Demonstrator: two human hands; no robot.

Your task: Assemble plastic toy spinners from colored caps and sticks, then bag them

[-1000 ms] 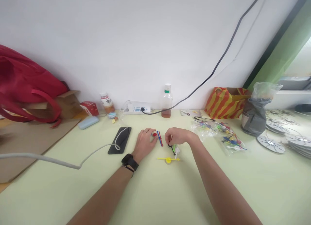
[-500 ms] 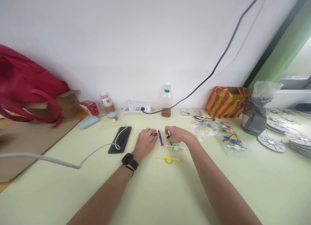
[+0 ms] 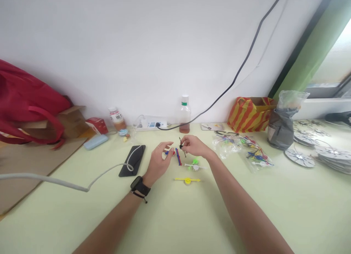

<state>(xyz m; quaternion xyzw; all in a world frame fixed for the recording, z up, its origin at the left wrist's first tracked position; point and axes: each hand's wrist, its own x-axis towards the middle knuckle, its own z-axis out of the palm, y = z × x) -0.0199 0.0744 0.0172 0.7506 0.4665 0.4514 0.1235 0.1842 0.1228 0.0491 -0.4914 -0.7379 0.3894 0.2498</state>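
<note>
My right hand (image 3: 194, 146) pinches a thin black arrow-shaped spinner (image 3: 181, 147) between thumb and fingertips, just above the table. To its left, my left hand (image 3: 160, 159) is open, thumb and fingers apart, with a watch on the wrist. Small red and blue round pieces (image 3: 170, 153) show just behind its thumb, partly hidden. Between the hands lie blue and red arrow strips (image 3: 178, 157) side by side. Nearer me are a white arrow spinner (image 3: 195, 167), with a bright green piece (image 3: 195, 161) touching or overlapping it, and a yellow arrow spinner (image 3: 188, 180).
A black phone (image 3: 132, 160) with a cable lies left of my left hand. A bottle (image 3: 185, 115) and a power strip (image 3: 151, 123) stand by the wall. Clear bags of coloured parts (image 3: 257, 155), a striped bag (image 3: 248, 115) and stacked discs (image 3: 334, 157) are at right.
My right hand has lifted the black spinner and moved it slightly left, toward my left hand. The left hand has risen off the table, its fingers and thumb opening.
</note>
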